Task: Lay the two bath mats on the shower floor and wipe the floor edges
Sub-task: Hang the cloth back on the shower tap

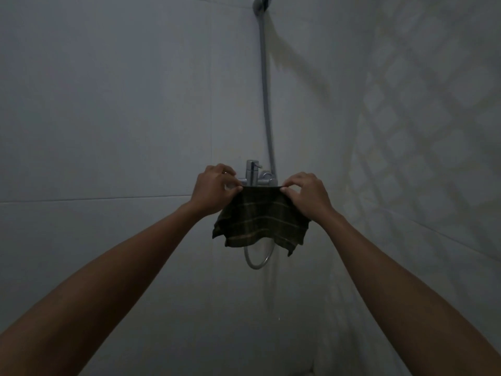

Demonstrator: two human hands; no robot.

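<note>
A dark green checked cloth [260, 222] hangs over the chrome shower mixer tap [253, 173] on the wall in front of me. My left hand [214, 189] pinches the cloth's top left edge. My right hand [307, 194] pinches its top right edge. The cloth droops below the tap with ragged lower corners and hides the tap's body. No bath mat and no floor are in view.
A grey shower hose [267, 104] runs from a holder [261, 2] at the top down behind the cloth and loops [256, 263] beneath it. Pale tiled walls meet in a corner [317, 294] just right of the tap. Light throws a lattice pattern on the right wall [423, 147].
</note>
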